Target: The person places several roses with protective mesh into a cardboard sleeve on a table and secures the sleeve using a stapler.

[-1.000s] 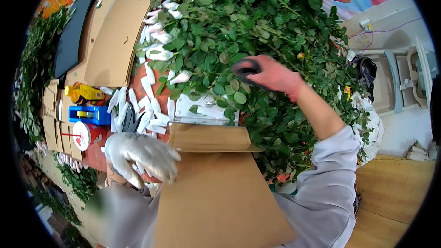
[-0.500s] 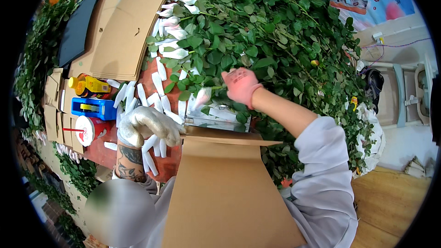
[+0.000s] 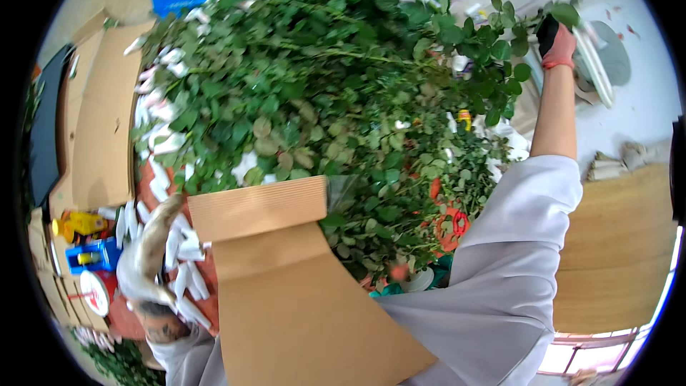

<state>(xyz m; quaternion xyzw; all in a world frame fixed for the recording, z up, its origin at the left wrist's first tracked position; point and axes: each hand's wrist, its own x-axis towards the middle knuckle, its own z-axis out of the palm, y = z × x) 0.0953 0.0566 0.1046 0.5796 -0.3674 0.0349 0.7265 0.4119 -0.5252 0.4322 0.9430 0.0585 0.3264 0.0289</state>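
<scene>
A big heap of green leafy stems [image 3: 321, 93] with white-wrapped flower heads [image 3: 161, 136] fills the middle. My right hand [image 3: 556, 39], in a red and black glove, is stretched up to the far right and closed on a leafy stem [image 3: 525, 25] at the heap's edge. My left hand [image 3: 150, 254], in a white glove, is blurred low on the left among loose white-wrapped heads [image 3: 187, 250]. Whether it holds anything is unclear. A ribbed brown cardboard sheet [image 3: 286, 293] stands in front of my chest and hides the heap's near side.
Flattened cardboard [image 3: 100, 129] and a dark panel [image 3: 44, 136] lie at the left. A yellow object [image 3: 82, 223], a blue box [image 3: 93, 256] and a round red-and-white roll [image 3: 93, 292] sit low left. A wooden surface [image 3: 622, 243] is at the right, with a white stool [image 3: 607, 57] above it.
My right hand has left the middle of the heap and swung up to the far right edge. My left hand has moved slightly right and is now blurred. The view has shifted.
</scene>
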